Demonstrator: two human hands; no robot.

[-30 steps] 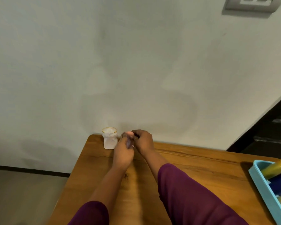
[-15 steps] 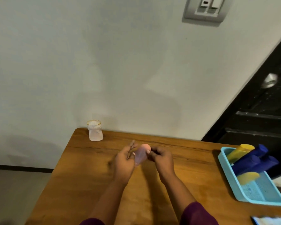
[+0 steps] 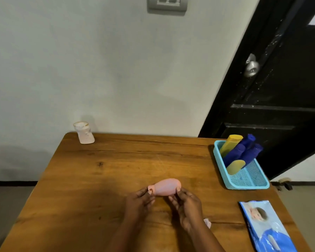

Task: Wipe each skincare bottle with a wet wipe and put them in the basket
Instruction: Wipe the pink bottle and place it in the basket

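From my end, the wooden table (image 3: 116, 170) fills most of the view. The blue basket (image 3: 219, 160) sits at its right edge and holds yellow and blue tubes (image 3: 244, 153), 5 by my count. The wet-wipe pack (image 3: 267, 228) lies flat near the front right corner. 1 pale bottle (image 3: 84, 132) stands alone at the far left corner, well apart from everything else.

The pink bottle (image 3: 166, 186) is the one in hand. It lies on its side at the middle of the table, cap end to the left, held between 2 hands; I cannot tell whether it touches the wood.

I judge this to be the wiping step for that bottle, barely begun. No wipe is against it. A small pale scrap (image 3: 207, 222) shows by the right wrist, possibly the wipe. The next move calls for 1 hand to steady the bottle while the other brings a wipe onto it.

The left hand (image 3: 138, 200) reaches forward, thumb and fingertips curled and pinching the cap end. The right hand (image 3: 187, 206) mirrors it, fingers bent, tips gripping the rounded base.
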